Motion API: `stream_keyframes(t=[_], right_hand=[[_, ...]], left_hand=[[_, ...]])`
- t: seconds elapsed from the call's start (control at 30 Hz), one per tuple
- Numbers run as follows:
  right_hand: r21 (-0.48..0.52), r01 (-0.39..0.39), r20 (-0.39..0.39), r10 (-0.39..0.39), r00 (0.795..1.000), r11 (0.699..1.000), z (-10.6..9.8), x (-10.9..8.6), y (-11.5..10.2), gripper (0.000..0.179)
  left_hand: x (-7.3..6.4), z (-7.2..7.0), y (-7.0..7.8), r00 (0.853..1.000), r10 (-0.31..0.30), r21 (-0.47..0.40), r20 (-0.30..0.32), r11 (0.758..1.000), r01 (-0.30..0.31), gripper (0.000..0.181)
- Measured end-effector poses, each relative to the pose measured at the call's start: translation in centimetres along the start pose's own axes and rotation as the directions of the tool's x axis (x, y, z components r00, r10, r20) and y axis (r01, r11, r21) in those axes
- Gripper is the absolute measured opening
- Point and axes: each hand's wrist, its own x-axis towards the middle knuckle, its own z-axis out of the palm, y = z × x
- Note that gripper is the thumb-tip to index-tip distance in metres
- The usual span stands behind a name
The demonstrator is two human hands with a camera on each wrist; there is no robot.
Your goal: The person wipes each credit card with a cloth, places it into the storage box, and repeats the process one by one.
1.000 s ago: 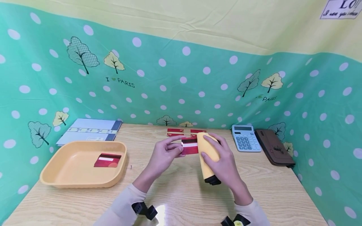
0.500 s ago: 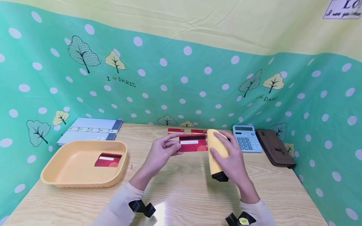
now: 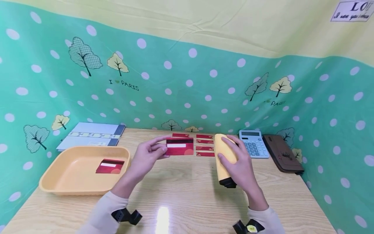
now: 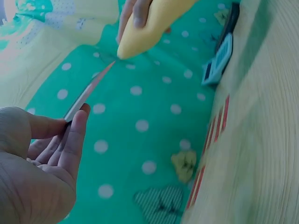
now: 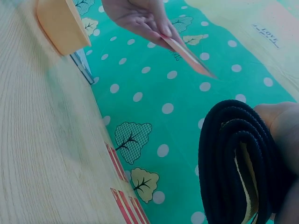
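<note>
My left hand (image 3: 147, 155) pinches a red card (image 3: 180, 146) with a dark stripe and white strip, holding it up above the wooden table (image 3: 181, 195). The left wrist view shows that card (image 4: 88, 91) edge-on between thumb and fingers. My right hand (image 3: 238, 162) grips a rolled yellow cloth (image 3: 224, 155) with a black end, held over the table to the right of the card. In the right wrist view the roll's black spiral end (image 5: 238, 168) fills the corner, and the card (image 5: 189, 58) shows above. Several more red cards (image 3: 204, 145) lie in rows near the back wall.
A yellow tray (image 3: 73, 182) at the left holds one red card (image 3: 110, 166). A notebook (image 3: 92, 135) lies behind it. A calculator (image 3: 253, 143) and a brown case (image 3: 281, 152) sit at the back right. A dotted green cloth wall (image 3: 187, 87) surrounds the table.
My left hand has drawn the red card out from beside the roll and carried it left. My right hand shifted slightly right with the roll, uncovering the cards lying on the table.
</note>
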Motion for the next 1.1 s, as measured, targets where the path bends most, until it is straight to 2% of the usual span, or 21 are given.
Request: stream_keyframes(t=[0.17, 0.43, 0.67, 0.9, 1.0, 1.1], right_hand=[[-0.008, 0.005, -0.001, -0.005, 1.0, 1.0, -0.1, 0.1, 0.0, 0.059], [-0.001, -0.005, 0.002, 0.005, 1.0, 1.0, -0.4, 0.2, 0.0, 0.059], [0.01, -0.013, 0.002, 0.013, 1.0, 1.0, -0.4, 0.2, 0.0, 0.058], [0.015, -0.011, -0.009, 0.011, 1.0, 1.0, -0.5, 0.1, 0.1, 0.058], [0.027, -0.012, -0.006, 0.013, 1.0, 1.0, -0.5, 0.1, 0.1, 0.058], [0.034, -0.012, -0.003, 0.012, 1.0, 0.999, -0.5, 0.1, 0.2, 0.057]], left_hand=[[-1.2, -3.5, 0.6, 0.999, -0.024, 0.123, -0.039, 0.992, 0.028, 0.045], [-3.0, -9.0, 0.8, 0.998, 0.002, 0.236, -0.056, 0.972, 0.011, 0.051], [-4.2, -13.4, 0.5, 0.995, -0.049, 0.39, -0.09, 0.917, 0.08, 0.06], [-4.7, -17.5, -0.8, 0.992, -0.077, 0.415, -0.101, 0.903, 0.112, 0.061], [-4.9, -18.7, -1.5, 0.989, -0.086, 0.42, -0.117, 0.898, 0.128, 0.061], [-5.1, -19.8, -2.0, 0.988, -0.102, 0.403, -0.111, 0.904, 0.139, 0.06]])
